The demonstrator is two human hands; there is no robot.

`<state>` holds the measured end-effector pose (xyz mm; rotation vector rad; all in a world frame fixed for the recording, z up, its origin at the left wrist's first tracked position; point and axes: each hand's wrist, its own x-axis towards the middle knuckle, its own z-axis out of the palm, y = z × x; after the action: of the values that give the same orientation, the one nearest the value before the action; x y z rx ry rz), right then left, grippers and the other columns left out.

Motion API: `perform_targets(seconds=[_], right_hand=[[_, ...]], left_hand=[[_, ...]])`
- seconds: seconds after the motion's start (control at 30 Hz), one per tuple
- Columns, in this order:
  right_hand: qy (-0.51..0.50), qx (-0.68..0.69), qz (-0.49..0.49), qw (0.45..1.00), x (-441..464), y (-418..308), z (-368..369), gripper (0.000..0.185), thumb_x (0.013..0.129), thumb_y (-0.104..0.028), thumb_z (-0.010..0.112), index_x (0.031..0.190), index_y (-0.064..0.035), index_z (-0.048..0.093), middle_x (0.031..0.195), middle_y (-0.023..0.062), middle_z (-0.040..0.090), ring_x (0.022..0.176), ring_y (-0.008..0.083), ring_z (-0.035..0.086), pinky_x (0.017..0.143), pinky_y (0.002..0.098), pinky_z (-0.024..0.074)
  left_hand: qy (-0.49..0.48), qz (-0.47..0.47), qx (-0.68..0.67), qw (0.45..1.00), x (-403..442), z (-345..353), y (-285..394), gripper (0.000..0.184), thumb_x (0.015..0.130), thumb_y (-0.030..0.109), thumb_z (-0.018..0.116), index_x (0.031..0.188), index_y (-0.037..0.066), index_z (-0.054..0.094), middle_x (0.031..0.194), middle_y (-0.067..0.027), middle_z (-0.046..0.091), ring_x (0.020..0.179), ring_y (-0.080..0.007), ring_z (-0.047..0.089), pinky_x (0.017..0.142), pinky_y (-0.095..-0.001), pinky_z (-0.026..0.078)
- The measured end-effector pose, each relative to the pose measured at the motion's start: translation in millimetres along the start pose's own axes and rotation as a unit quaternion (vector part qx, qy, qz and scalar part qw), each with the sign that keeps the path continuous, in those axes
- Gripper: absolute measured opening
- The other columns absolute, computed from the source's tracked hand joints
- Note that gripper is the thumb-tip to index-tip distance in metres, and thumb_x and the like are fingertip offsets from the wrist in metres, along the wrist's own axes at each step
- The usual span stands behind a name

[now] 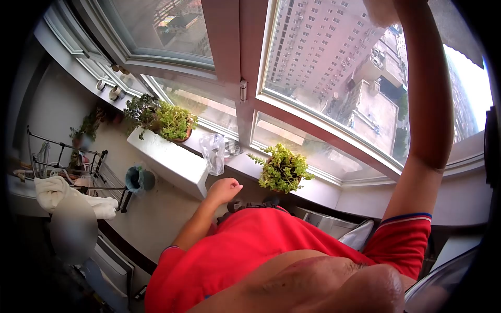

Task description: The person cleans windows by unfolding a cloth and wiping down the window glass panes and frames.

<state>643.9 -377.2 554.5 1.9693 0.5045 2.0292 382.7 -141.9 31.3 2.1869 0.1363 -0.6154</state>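
My left hand (224, 191) hangs in front of my red shirt with its fingers curled into a loose fist, and nothing shows in it. Close by are a clear plastic bag (213, 152) on the ledge and the end of a white box-like planter (169, 163). My right forearm (430, 104) is raised high across the window pane (323, 68). The top edge of the view cuts off my right hand, so its fingers are hidden. Beside that wrist, a pale blurred thing (381, 12), perhaps a cloth, lies against the glass.
A leafy potted plant (284, 169) stands on the sill below the window, and another green plant (175, 121) is further left. On the left are a metal rack (68, 161), a white towel (55, 194) and a lined bin (139, 179). A window handle (243, 90) juts from the frame.
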Motion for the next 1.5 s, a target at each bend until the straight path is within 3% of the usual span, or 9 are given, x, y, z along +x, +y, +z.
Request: perform_targets(seconds=[0.1,0.13,0.4,0.63,0.87,1.03,1.23,1.3,1.5], right_hand=[[-0.157,0.139,-0.13,0.969,-89.3,-56.9,-16.4,0.057,0.087,-0.026,0.069,0.14,-0.0092,0.058,0.148,0.0169,0.054,0.138,0.0336,0.05,0.115,0.0524,0.0368],[-0.02,0.112,-0.162,0.98,-110.1,-53.6,19.5,0.05,0.092,-0.042,0.069,0.133,-0.0125,0.064,0.121,0.0087,0.071,0.098,0.0288,0.073,0.091,0.0449,0.0574],[-0.536,0.541,0.091,0.642,-232.4,-82.3,-38.4,0.024,0.101,-0.028,0.059,0.113,-0.0085,0.064,0.103,0.0204,0.067,0.093,0.0353,0.065,0.082,0.0414,0.0531],[-0.016,0.065,0.023,0.997,-9.0,117.7,9.9,0.033,0.097,-0.02,0.061,0.126,-0.0055,0.062,0.112,0.0204,0.066,0.104,0.0392,0.062,0.09,0.0441,0.0501],[0.112,-0.086,0.064,0.988,76.1,56.3,37.0,0.068,0.097,-0.042,0.062,0.154,-0.0103,0.044,0.154,0.0205,0.046,0.149,0.0351,0.038,0.122,0.0549,0.0283],[-0.076,0.095,-0.022,0.992,46.0,-12.9,0.5,0.056,0.089,-0.034,0.07,0.134,-0.0037,0.057,0.129,0.0174,0.063,0.126,0.0367,0.056,0.112,0.0554,0.0367],[-0.036,-0.016,0.057,0.998,41.0,110.0,-32.3,0.035,0.093,-0.024,0.064,0.121,-0.004,0.065,0.113,0.0198,0.067,0.11,0.0413,0.061,0.102,0.0575,0.0411],[-0.18,-0.17,0.181,0.952,18.5,192.8,-54.1,0.068,0.109,-0.035,0.051,0.16,0.001,0.023,0.162,0.015,0.034,0.138,0.0306,0.046,0.117,0.0417,0.042],[0.145,-0.211,0.051,0.965,-21.9,314.5,-37.7,0.038,0.099,-0.031,0.062,0.12,0.0,0.064,0.116,0.0193,0.066,0.108,0.0315,0.064,0.094,0.0433,0.0497]], left_hand=[[-0.029,0.008,0.006,1.0,4.7,0.2,0.2,0.035,0.093,0.041,0.069,0.1,0.007,0.075,0.093,-0.0133,0.075,0.088,-0.0314,0.072,0.08,-0.0413,0.056],[-0.025,0.018,0.012,0.999,7.8,-1.1,0.9,0.032,0.093,0.037,0.069,0.099,0.006,0.075,0.089,-0.0108,0.075,0.081,-0.0264,0.071,0.075,-0.0385,0.056],[-0.003,0.044,0.013,0.999,1.5,0.5,-17.6,0.028,0.094,0.033,0.071,0.098,0.005,0.075,0.081,-0.0071,0.073,0.071,-0.02,0.07,0.068,-0.0345,0.054],[-0.042,-0.02,0.062,0.997,-12.7,2.2,-43.1,0.035,0.091,0.043,0.068,0.095,0.009,0.077,0.095,-0.013,0.076,0.091,-0.033,0.072,0.081,-0.045,0.056],[-0.039,0.01,0.043,0.998,4.1,8.9,-39.9,0.037,0.091,0.045,0.066,0.091,0.01,0.077,0.087,-0.0139,0.075,0.085,-0.0335,0.072,0.078,-0.0456,0.055],[-0.047,0.046,0.066,0.996,17.4,9.8,-18.6,0.037,0.092,0.044,0.066,0.09,0.008,0.077,0.086,-0.0155,0.074,0.084,-0.0341,0.072,0.077,-0.0458,0.055],[-0.018,0.048,0.045,0.998,22.5,12.7,-47.8,0.039,0.092,0.043,0.067,0.095,0.006,0.077,0.085,-0.0134,0.075,0.081,-0.0311,0.072,0.076,-0.0424,0.055],[-0.016,0.009,0.033,0.999,17.0,7.7,-61.9,0.039,0.093,0.043,0.065,0.093,0.006,0.077,0.083,-0.0126,0.075,0.08,-0.0312,0.073,0.076,-0.0427,0.056],[-0.046,-0.068,-0.023,0.996,11.5,-2.9,-106.0,0.037,0.093,0.039,0.067,0.087,0.004,0.076,0.072,-0.0085,0.074,0.064,-0.0199,0.071,0.062,-0.037,0.055]])
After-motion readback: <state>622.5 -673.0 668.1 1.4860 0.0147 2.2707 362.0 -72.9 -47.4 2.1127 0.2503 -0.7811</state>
